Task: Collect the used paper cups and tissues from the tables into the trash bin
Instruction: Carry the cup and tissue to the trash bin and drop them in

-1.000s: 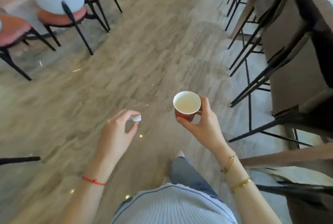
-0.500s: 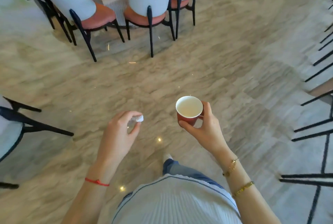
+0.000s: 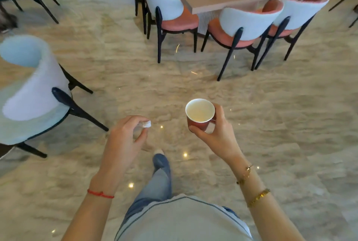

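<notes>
Red paper cup (image 3: 200, 115) was gripped upright in the right hand (image 3: 214, 134) and a small tissue wad (image 3: 146, 124) pinched in the left hand (image 3: 124, 140), both over open floor (image 3: 290, 124): pickup looked done, no bin in view, so dumping remained.

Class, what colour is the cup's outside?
Red, with a white inside; the head view shows the cup clearly.

Glossy marbled stone floor (image 3: 271, 124) — matt red paper cup (image 3: 199, 119), crumpled white tissue (image 3: 146, 124) — fuzzy white chair backs (image 3: 249, 20).
</notes>
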Demonstrator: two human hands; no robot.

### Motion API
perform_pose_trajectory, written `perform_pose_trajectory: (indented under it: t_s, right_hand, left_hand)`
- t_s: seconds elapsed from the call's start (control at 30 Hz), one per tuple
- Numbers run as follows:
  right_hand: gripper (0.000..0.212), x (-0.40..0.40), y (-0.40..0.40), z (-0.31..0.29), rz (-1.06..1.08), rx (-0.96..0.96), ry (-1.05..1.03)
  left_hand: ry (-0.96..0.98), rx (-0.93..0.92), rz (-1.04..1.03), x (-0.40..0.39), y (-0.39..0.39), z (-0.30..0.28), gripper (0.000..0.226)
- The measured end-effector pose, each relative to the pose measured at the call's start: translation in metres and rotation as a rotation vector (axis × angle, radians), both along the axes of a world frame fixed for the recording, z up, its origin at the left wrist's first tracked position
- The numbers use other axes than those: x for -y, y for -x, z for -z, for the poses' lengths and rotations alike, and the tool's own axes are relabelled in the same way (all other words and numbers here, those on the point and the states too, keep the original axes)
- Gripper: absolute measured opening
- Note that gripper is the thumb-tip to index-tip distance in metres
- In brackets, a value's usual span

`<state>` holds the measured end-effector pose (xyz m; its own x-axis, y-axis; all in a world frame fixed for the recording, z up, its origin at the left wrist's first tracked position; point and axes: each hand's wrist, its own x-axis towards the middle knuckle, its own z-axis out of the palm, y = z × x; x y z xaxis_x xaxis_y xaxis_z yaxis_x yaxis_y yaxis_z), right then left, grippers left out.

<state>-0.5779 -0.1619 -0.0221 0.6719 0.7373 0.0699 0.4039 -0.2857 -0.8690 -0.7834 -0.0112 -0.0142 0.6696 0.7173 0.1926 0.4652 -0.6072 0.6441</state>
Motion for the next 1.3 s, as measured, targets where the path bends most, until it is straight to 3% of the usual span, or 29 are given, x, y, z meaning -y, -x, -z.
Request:
perform_pose_trajectory:
  t_s: [0.47,0.77,1.03,1.3]
  right_hand:
    - [0.065,-0.325,-0.125,0.000,-0.195,-0.024,-0.020]
    - [0.064,-0.481,-0.206,0.003,-0.194,-0.032,-0.019]
    - [0.064,-0.641,-0.308,0.021,-0.214,-0.022,-0.022]
    - [0.064,-0.819,-0.413,-0.007,-0.304,-0.016,-0.040]
  left_hand:
    - [-0.015,0.014,-0.220,-0.283,-0.104,-0.008,0.022]
    - [-0.019,-0.046,-0.234,-0.439,-0.182,-0.011,0.022]
    - [0.036,-0.055,-0.281,-0.590,-0.279,0.009,0.023]
    - [0.004,-0.021,-0.342,-0.747,-0.374,-0.016,0.024]
